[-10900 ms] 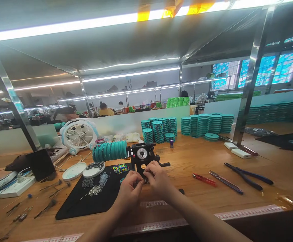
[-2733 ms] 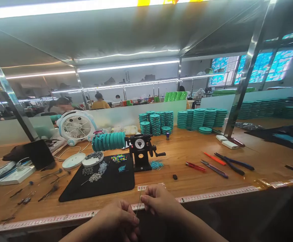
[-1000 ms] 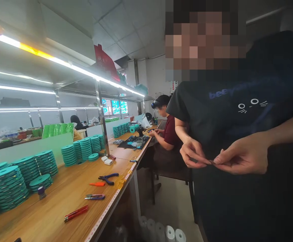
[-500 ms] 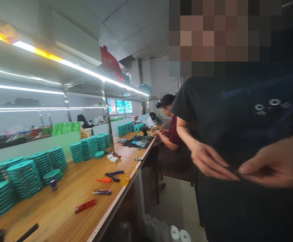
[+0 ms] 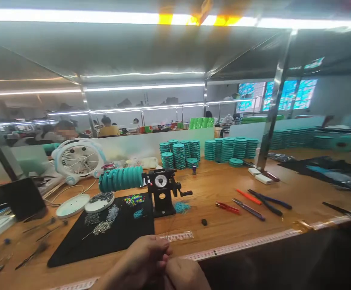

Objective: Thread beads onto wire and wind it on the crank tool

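At the bottom centre, my left hand (image 5: 142, 257) has its fingers pinched together near the table's front edge, with a thin dark strand rising from the fingertips. My right hand (image 5: 186, 274) is closed and touches the left one; whatever it grips is hidden. Beyond them stands a black hand-cranked winder (image 5: 162, 193) carrying a row of teal spools (image 5: 121, 179). A black mat (image 5: 127, 233) lies left of it with coloured beads (image 5: 135, 199), silvery pieces (image 5: 102, 227) and a round white dish (image 5: 99, 202) of dark pieces.
Pliers (image 5: 266, 201), an orange tool (image 5: 248, 196), snips (image 5: 248, 209) and a red tool (image 5: 228, 207) lie to the right. Stacked teal spools (image 5: 179, 156) line the back. A fan (image 5: 80, 159) stands at the left, and a metal post (image 5: 273, 108) rises at the right.
The view has swung left from a person in a dark shirt to the bench. My two hands, the winder and the black mat now show; the person is out of view.
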### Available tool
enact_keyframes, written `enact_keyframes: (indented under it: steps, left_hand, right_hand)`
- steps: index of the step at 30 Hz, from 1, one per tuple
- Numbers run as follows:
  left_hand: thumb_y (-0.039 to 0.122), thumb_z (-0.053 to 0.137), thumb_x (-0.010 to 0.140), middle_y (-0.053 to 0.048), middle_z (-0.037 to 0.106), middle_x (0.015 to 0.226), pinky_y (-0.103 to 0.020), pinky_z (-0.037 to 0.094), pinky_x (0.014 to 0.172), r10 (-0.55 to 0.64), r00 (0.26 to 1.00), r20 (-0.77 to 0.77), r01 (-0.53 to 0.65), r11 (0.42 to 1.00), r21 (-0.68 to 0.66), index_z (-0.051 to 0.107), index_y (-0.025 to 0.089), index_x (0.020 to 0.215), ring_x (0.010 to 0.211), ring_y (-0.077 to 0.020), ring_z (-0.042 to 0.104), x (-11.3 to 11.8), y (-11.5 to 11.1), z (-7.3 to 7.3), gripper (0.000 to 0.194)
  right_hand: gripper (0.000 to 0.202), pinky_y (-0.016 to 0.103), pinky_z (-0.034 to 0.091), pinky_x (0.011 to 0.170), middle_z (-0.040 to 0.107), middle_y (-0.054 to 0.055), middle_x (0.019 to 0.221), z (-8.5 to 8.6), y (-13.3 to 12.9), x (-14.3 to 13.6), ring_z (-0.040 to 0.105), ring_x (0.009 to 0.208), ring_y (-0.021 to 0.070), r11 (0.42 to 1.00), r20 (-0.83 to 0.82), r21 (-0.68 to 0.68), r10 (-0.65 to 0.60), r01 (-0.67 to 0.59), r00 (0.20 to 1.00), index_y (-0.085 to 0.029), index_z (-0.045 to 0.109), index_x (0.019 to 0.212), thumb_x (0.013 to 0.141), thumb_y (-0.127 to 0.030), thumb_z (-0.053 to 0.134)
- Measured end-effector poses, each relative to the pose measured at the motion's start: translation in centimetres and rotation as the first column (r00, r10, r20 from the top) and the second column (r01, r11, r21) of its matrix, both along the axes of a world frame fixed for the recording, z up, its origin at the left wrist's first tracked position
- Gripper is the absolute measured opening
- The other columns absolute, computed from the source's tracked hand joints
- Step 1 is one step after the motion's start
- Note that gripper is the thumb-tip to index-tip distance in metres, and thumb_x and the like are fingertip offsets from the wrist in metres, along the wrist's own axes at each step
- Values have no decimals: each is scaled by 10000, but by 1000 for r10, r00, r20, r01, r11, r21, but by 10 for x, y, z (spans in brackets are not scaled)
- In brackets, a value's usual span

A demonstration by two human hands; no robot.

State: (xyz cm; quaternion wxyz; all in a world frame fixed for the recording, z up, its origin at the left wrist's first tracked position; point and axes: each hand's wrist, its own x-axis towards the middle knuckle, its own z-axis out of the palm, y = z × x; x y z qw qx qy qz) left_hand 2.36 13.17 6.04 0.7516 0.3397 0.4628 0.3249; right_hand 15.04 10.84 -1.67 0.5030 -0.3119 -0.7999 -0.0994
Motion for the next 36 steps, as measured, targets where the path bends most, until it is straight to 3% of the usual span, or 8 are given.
enact_keyframes:
  steps: [8, 17, 19, 21, 23, 25, 31, 36]
  left_hand:
    - [143, 717, 608, -17, 576, 533, -174, 344, 474, 11, 1000, 27, -10, 999, -42, 545, 124, 584, 459, -75, 469, -10, 5, -1, 175]
    - [190, 772, 556, -13, 583, 522, -185, 327, 466, 59, 997, -45, -59, 998, 13, 571, 121, 592, 437, -68, 447, -10, 6, 3, 216]
    - [220, 793, 551, -15, 600, 543, -180, 322, 476, 109, 991, -76, -102, 991, 92, 583, 120, 605, 452, -63, 454, -11, 6, 5, 239]
    - [245, 811, 540, -19, 613, 561, -177, 319, 486, 147, 984, -105, -129, 978, 161, 592, 117, 606, 470, -61, 466, -12, 7, 7, 262]
    - [257, 821, 521, -16, 611, 559, -179, 313, 489, 156, 979, -131, -130, 974, 187, 597, 116, 595, 472, -59, 465, -11, 7, 9, 275]
    - [263, 827, 506, -6, 598, 536, -183, 306, 488, 160, 974, -163, -126, 971, 204, 603, 117, 587, 469, -62, 460, -10, 7, 10, 280]
    - [312, 820, 525, -4, 610, 535, -190, 331, 516, 265, 952, -155, -209, 928, 307, 612, 128, 588, 501, -75, 480, -9, 8, 4, 284]
    - [274, 791, 544, -13, 599, 529, -204, 342, 499, 220, 962, -161, -178, 954, 242, 589, 127, 573, 465, -74, 461, -10, 14, 4, 252]
  right_hand:
    - [349, 279, 275, 422, 543, 18, 479, 16, 8, -1, 467, 398, 134, 986, 178, 155, 32, -60, 984, -189, 470, 644, 894, -84, 251]
    - [210, 289, 315, 455, 643, 81, 613, 16, 12, 10, 545, 487, 174, 973, 215, -116, 221, -199, 951, -153, 572, 723, 798, -106, 381]
    - [188, 265, 333, 491, 647, 62, 642, 25, 15, 15, 543, 535, 153, 850, -75, -460, 252, -258, 965, -164, 585, 706, 813, -173, 431]
    - [224, 242, 328, 479, 593, 23, 575, 35, 23, 19, 503, 508, 124, 535, -469, -730, 64, -427, 881, -171, 559, 640, 822, -282, 491]
    - [292, 222, 263, 392, 485, -29, 469, 44, 34, 19, 400, 399, 90, 270, -666, -742, -185, -614, 723, -181, 511, 611, 794, -408, 526]
    - [319, 206, 166, 331, 407, -72, 427, 51, 45, 17, 277, 330, 60, 144, -725, -682, -263, -717, 637, -189, 491, 649, 731, -490, 561]
    - [450, 162, 116, 336, 340, -109, 504, 58, 52, 8, 233, 392, 26, 116, -836, -512, -292, -851, 464, -200, 420, 672, 530, -510, 712]
    - [408, 191, 96, 335, 319, -122, 415, 50, 51, 8, 173, 354, 30, 165, -837, -531, -253, -831, 485, -179, 522, 691, 567, -514, 719]
